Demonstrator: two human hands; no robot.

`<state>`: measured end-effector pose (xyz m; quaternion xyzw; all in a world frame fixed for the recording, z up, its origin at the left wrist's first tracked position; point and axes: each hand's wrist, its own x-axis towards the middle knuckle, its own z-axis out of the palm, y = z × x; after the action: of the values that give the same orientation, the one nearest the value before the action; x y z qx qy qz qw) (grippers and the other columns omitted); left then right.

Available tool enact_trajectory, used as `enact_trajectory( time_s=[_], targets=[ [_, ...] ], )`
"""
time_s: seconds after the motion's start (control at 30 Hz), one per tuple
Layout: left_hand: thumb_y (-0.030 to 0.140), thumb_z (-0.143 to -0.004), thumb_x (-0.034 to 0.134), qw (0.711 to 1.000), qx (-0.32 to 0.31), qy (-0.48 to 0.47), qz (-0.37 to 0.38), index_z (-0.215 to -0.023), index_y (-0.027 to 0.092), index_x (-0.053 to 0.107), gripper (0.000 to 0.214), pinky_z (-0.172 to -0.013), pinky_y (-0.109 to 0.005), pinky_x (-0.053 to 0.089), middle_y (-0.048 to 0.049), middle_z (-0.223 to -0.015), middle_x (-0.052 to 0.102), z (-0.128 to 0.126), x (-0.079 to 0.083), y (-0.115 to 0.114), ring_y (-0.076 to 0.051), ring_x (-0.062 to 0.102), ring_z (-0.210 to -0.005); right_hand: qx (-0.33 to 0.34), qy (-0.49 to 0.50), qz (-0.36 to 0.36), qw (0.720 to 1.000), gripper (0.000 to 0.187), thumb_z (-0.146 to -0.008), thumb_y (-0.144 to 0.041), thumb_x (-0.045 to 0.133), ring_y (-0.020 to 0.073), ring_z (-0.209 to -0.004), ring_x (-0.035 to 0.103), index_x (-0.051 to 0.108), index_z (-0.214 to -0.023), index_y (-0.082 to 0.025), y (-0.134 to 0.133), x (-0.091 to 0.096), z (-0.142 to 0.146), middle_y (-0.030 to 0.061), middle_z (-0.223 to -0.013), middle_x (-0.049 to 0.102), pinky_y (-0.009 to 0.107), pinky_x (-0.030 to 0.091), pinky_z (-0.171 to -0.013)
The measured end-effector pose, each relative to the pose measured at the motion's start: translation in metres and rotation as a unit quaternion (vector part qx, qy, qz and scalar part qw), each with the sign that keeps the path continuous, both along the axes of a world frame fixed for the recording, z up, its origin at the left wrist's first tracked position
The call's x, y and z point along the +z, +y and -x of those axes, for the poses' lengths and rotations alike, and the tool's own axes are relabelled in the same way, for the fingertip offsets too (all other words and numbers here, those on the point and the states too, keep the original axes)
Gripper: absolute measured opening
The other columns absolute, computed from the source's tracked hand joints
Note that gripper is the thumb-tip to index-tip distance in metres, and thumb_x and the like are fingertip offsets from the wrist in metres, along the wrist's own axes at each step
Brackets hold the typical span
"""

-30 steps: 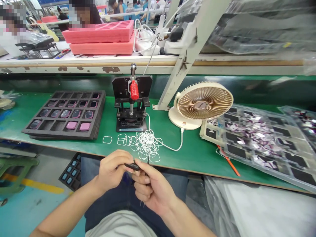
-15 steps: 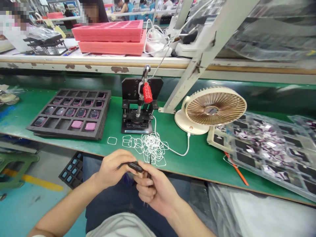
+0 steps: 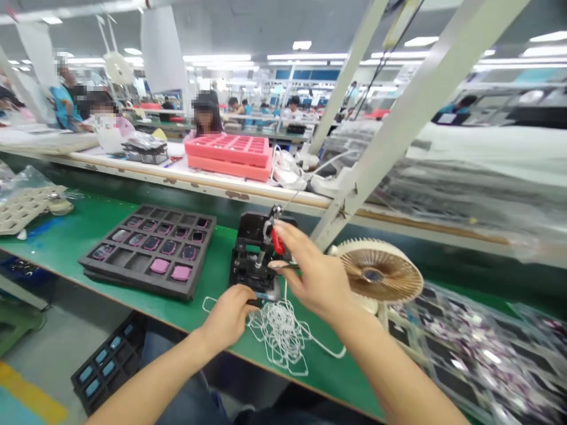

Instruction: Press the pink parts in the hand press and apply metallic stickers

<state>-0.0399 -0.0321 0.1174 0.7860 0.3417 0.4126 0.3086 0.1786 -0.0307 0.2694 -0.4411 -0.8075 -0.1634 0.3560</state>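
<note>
Room: a long factory hall is lit by rows of ceiling lights, and co-workers [image 3: 206,115] are seen seated at benches further back.

Upper shelf: two stacked pink foam trays [image 3: 228,152] are placed beside a white power adapter [image 3: 286,168] and its tangled cords.

Bench: a green work bench [image 3: 48,242] runs across the view below that shelf.

Left hand: the left hand [image 3: 225,319] is held low at the front of the press, its fingers closed around a small dark piece [image 3: 254,303]. Its exact shape is hidden by the fingers.

Right hand: the right hand [image 3: 314,265] is raised beside the press, with a thin dark strip [image 3: 283,266] pinched between thumb and fingers. The strip is too small to be identified.

Press: a black hand press [image 3: 254,254] with a red handle [image 3: 277,241] stands between both hands, with its handle just beside the right fingertips.

Loops: a heap of thin white loops [image 3: 279,336] is tangled on the bench, directly below the hands.

Foam tray: a black foam tray [image 3: 195,289] lies left of the press, with dark and pink watch-like items [image 3: 159,265] set in its cells.

Right side: a cream desk fan [image 3: 376,271] stands behind the right wrist, and a clear plastic tray [image 3: 465,342] of small packed parts is blurred beyond it.

Below bench: a black tray of small blue items [image 3: 106,360] is seen on the floor.
</note>
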Motion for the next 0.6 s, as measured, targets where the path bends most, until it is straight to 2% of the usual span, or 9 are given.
enact_trajectory(
  time_s=[0.07, 0.17, 0.23, 0.3, 0.4, 0.43, 0.5, 0.57, 0.6],
  targets=[
    [0.008, -0.096, 0.061, 1.0, 0.01, 0.019, -0.011, -0.103, 0.019, 0.071, 0.017, -0.093, -0.04, 0.058, -0.0099, -0.104, 0.075, -0.009, -0.001, 0.014, -0.027, 0.072, -0.101, 0.027, -0.046, -0.048, 0.997, 0.038, -0.111, -0.025, 0.055, 0.0237, -0.111, 0.078, 0.057, -0.149, -0.023, 0.02, -0.006, 0.006, 0.0121, -0.147, 0.068, 0.026, 0.059, -0.065],
    [0.007, -0.094, 0.062, 0.998, 0.034, 0.043, -0.018, -0.099, 0.018, 0.071, 0.015, -0.084, -0.039, 0.059, -0.0096, -0.097, 0.075, -0.011, -0.006, 0.027, -0.027, 0.073, -0.092, 0.052, -0.06, -0.125, 0.989, 0.022, -0.111, -0.023, 0.055, 0.0186, -0.084, 0.081, 0.066, -0.13, -0.02, 0.038, -0.013, 0.011, 0.0108, -0.129, 0.077, 0.023, 0.055, -0.061],
    [0.008, -0.094, 0.063, 0.998, 0.042, 0.049, -0.02, -0.097, 0.018, 0.072, 0.015, -0.083, -0.038, 0.059, -0.0093, -0.096, 0.076, -0.008, -0.01, 0.03, -0.027, 0.073, -0.09, 0.067, -0.031, -0.112, 0.991, 0.022, -0.111, -0.025, 0.054, 0.0189, -0.088, 0.081, 0.066, -0.129, -0.021, 0.045, -0.002, 0.012, 0.0098, -0.124, 0.079, 0.023, 0.057, -0.068],
    [0.008, -0.093, 0.064, 0.998, 0.038, 0.047, -0.022, -0.097, 0.019, 0.074, 0.015, -0.083, -0.037, 0.059, -0.0084, -0.095, 0.077, -0.005, -0.012, 0.03, -0.026, 0.074, -0.09, 0.052, 0.039, -0.093, 0.994, 0.029, -0.11, -0.024, 0.053, 0.0201, -0.094, 0.08, 0.062, -0.138, -0.022, 0.049, 0.018, 0.011, 0.0079, -0.117, 0.081, 0.025, 0.059, -0.075],
    [0.01, -0.094, 0.066, 0.999, 0.037, 0.019, -0.023, -0.102, 0.02, 0.077, 0.017, -0.09, -0.038, 0.061, -0.0092, -0.101, 0.08, 0.003, -0.01, 0.025, -0.026, 0.076, -0.097, -0.053, 0.141, -0.12, 0.981, 0.037, -0.107, -0.028, 0.059, 0.0244, -0.098, 0.079, 0.059, -0.144, -0.02, 0.049, 0.038, 0.008, 0.0093, -0.118, 0.08, 0.032, 0.059, -0.083],
    [0.012, -0.096, 0.066, 0.999, 0.042, 0.004, -0.024, -0.105, 0.02, 0.077, 0.017, -0.094, -0.04, 0.06, -0.0096, -0.104, 0.081, 0.009, -0.008, 0.022, -0.027, 0.076, -0.101, -0.078, 0.153, -0.122, 0.978, 0.031, -0.108, -0.029, 0.056, 0.0253, -0.099, 0.077, 0.063, -0.137, -0.019, 0.045, 0.035, 0.005, 0.011, -0.118, 0.079, 0.034, 0.058, -0.085],
    [0.017, -0.099, 0.065, 0.997, 0.062, -0.026, -0.026, -0.11, 0.021, 0.078, 0.018, -0.101, -0.043, 0.059, -0.01, -0.11, 0.082, 0.023, -0.004, 0.011, -0.027, 0.075, -0.108, -0.069, 0.116, -0.067, 0.989, 0.024, -0.112, -0.026, 0.046, 0.0227, -0.097, 0.076, 0.069, -0.115, -0.02, 0.03, 0.008, 0.002, 0.0108, -0.113, 0.078, 0.032, 0.057, -0.086],
    [0.02, -0.101, 0.065, 0.994, 0.09, -0.05, -0.025, -0.115, 0.023, 0.078, 0.019, -0.102, -0.044, 0.06, -0.0089, -0.113, 0.082, 0.04, -0.002, -0.002, -0.026, 0.075, -0.11, -0.007, 0.016, 0.043, 0.999, 0.033, -0.112, -0.023, 0.04, 0.0175, -0.089, 0.075, 0.071, -0.102, -0.022, 0.013, -0.039, 0.001, 0.0066, -0.105, 0.079, 0.027, 0.055, -0.076],
    [0.022, -0.102, 0.066, 0.992, 0.107, -0.059, -0.023, -0.116, 0.024, 0.078, 0.019, -0.1, -0.042, 0.061, -0.0082, -0.113, 0.081, 0.049, -0.002, -0.009, -0.026, 0.076, -0.109, 0.008, -0.019, 0.076, 0.997, 0.031, -0.112, -0.025, 0.044, 0.0159, -0.084, 0.075, 0.073, -0.103, -0.023, 0.008, -0.064, 0.002, 0.0043, -0.104, 0.08, 0.024, 0.054, -0.069]
  ],
)
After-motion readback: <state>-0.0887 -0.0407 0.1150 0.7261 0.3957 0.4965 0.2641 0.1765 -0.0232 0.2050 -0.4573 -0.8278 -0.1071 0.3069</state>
